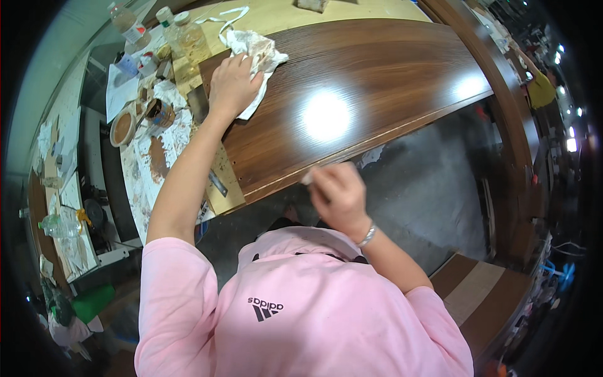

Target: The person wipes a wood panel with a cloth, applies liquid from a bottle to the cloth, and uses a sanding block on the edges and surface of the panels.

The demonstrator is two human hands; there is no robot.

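Observation:
A dark brown wood-grain panel point(389, 69) lies across the worktable, with bright light reflected on its surface. At its left end my left hand point(233, 85) is closed over a white rag point(254, 50) with brown stains. My right hand point(339, 191) is at the panel's near edge, its fingers pinched together and a little smeared by motion. Something small and pale shows at the fingertips, too blurred to name. A flat dark metal blade point(218, 183) lies on the board left of the panel.
On the left stand a bowl of brown paste point(122, 129), an open jar point(160, 113), clear bottles point(191, 38) and stained paper point(157, 154). A small block point(312, 5) sits at the far edge. Striped boards point(474, 289) are at the lower right.

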